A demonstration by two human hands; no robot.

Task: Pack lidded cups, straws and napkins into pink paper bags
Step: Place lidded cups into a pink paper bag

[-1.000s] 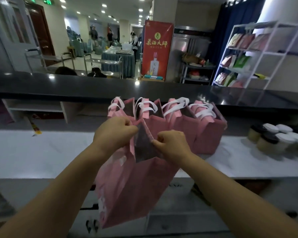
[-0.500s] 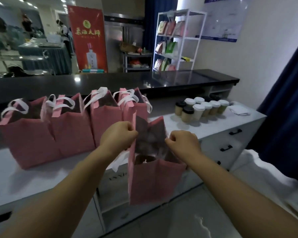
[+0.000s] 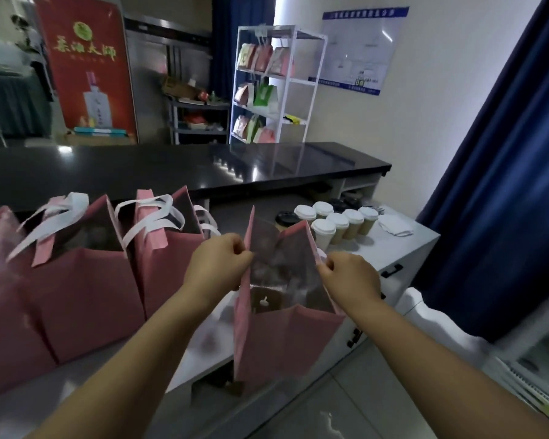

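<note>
I hold a pink paper bag (image 3: 282,343) open at the white counter's front edge. My left hand (image 3: 217,264) pinches its left rim and my right hand (image 3: 351,277) pinches its right rim. Inside, a brown insert with a small white piece shows at the bottom. Several lidded cups (image 3: 336,224), most with white lids and some with black, stand in a cluster on the counter behind the bag to the right. White napkins (image 3: 395,224) lie just right of the cups. No straws are plainly visible.
A row of pink bags with white handles (image 3: 86,280) stands on the white counter (image 3: 406,248) to the left. A black raised countertop (image 3: 203,169) runs behind. A white shelf rack (image 3: 276,83) and blue curtain (image 3: 504,185) lie beyond.
The view has swung right, bringing the cups and napkins into sight. The bag has come down and rightward to the counter's front edge, and its mouth is spread wider between my hands.
</note>
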